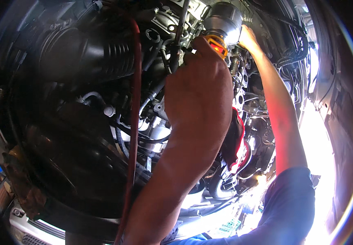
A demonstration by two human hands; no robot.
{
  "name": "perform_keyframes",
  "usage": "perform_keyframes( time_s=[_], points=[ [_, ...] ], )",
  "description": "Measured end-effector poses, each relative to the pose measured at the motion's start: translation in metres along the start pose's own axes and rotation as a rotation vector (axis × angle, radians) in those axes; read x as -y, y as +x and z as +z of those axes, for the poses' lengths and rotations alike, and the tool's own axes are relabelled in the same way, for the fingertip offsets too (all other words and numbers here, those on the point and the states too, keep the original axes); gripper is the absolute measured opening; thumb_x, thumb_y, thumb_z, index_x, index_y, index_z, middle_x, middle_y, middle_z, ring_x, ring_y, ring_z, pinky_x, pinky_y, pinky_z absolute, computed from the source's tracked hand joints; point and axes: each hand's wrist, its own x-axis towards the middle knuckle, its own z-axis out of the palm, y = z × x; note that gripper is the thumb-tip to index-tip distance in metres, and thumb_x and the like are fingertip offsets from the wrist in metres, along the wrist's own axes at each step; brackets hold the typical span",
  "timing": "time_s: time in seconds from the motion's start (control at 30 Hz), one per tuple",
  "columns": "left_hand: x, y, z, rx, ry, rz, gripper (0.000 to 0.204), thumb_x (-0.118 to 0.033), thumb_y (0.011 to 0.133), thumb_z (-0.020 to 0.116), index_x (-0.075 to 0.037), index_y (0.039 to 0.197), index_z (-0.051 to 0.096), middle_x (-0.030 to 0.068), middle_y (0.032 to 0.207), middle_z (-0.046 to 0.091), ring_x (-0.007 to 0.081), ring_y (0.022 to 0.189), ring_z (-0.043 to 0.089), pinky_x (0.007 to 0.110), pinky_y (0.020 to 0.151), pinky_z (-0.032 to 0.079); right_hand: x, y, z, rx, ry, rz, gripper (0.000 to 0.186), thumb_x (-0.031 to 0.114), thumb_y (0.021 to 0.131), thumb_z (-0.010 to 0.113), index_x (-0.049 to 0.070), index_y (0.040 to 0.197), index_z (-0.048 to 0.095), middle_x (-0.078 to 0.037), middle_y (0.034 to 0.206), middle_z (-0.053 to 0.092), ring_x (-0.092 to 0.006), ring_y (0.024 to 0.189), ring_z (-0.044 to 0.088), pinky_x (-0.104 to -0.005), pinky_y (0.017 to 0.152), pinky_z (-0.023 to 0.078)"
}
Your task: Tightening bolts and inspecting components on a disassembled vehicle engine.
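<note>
An exposed engine (158, 132) spread beneath both arms. Left of it lay a ribbed black duct (117, 57), a red hose (136, 81) passing its right end. The left hand (199, 77) was curled closed around a grey cylindrical tool (224, 20) above the engine's far end. The right hand (248, 37) reached beside the tool, its fingers too hidden to tell. A yellow-orange collar (225, 50) ringed the tool.

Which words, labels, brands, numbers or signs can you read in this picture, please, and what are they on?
Pale marks just right of the tool: too small and blurred to read.
Yellow collar of the tool: no legible lettering.
Nothing else shows text that I can read.
</note>
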Motion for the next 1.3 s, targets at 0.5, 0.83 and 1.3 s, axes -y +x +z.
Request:
perform_keyframes(
  time_s=[0.5, 0.83, 1.3],
  points=[
    [0.000, 0.000, -0.002, 0.036, 0.037, 0.004, 0.026, -0.019, 0.095, 0.066, 0.001, 0.111, 0.060, 0.0075, 0.081, 0.071, 0.0191, 0.070, 0.074, 0.031, 0.062, 0.058, 0.001, -0.001, -0.002, 0.042, 0.062, 0.039, 0.027, 0.021, 0.086, 0.067, 0.004, 0.104, 0.076, -0.025, 0.102, 0.074, -0.0399, 0.101, 0.073, -0.0461, 0.090, 0.055],
    [0.000, 0.002, 0.003, 0.017, -0.032, 0.021, 0.035, -0.028, 0.094, 0.071, 0.001, 0.105, 0.056, 0.0141, 0.076, 0.072, 0.0261, 0.067, 0.075, 0.035, 0.058, 0.061, -0.003, -0.012, 0.004, -0.055, 0.060, -0.002, 0.027, 0.022, 0.090, 0.065, 0.003, 0.106, 0.075, -0.023, 0.104, 0.074, -0.0356, 0.104, 0.072, -0.0446, 0.092, 0.054],
    [-0.001, 0.003, 0.000, 0.061, -0.011, -0.009, 0.029, -0.022, 0.095, 0.067, 0.001, 0.108, 0.058, 0.0116, 0.078, 0.071, 0.0235, 0.069, 0.075, 0.033, 0.059, 0.060, -0.012, -0.007, 0.004, 0.009, 0.260, -0.043, 0.023, 0.019, 0.092, 0.065, 0.002, 0.105, 0.075, -0.015, 0.070, 0.070, -0.0244, 0.061, 0.067, -0.0398, 0.061, 0.051]
  ],
)
